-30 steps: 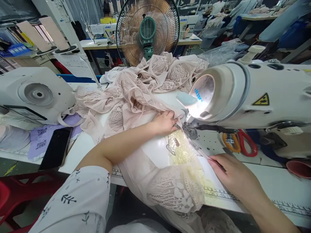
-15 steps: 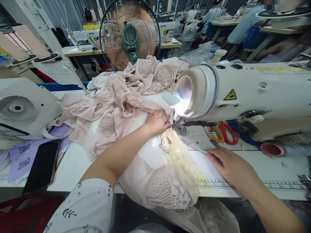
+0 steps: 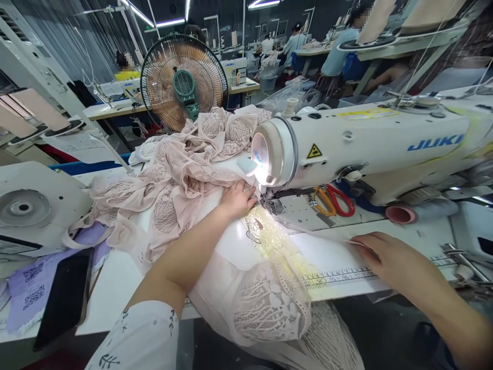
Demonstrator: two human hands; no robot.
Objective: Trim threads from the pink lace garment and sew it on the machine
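Left hand (image 3: 236, 199) flat beside the machine's (image 3: 331, 144) needle, fingers close together; can't tell if they grip fabric. Right hand (image 3: 389, 257) front-right of machine, fingertips clamped on strap (image 3: 319, 235) running taut from needle. Lace garment (image 3: 265, 303) front of machine, over table edge (image 3: 335, 289). Pile (image 3: 165, 169) left of machine.

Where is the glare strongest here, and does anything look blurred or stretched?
Head view: glare is strongest at the needle end of the JUKI sewing machine, by the left hand, and the yellowish film glints; head view, edges: the right forearm looks soft towards the elbow, and the upper-right thread cones lean, probably wide-lens distortion.
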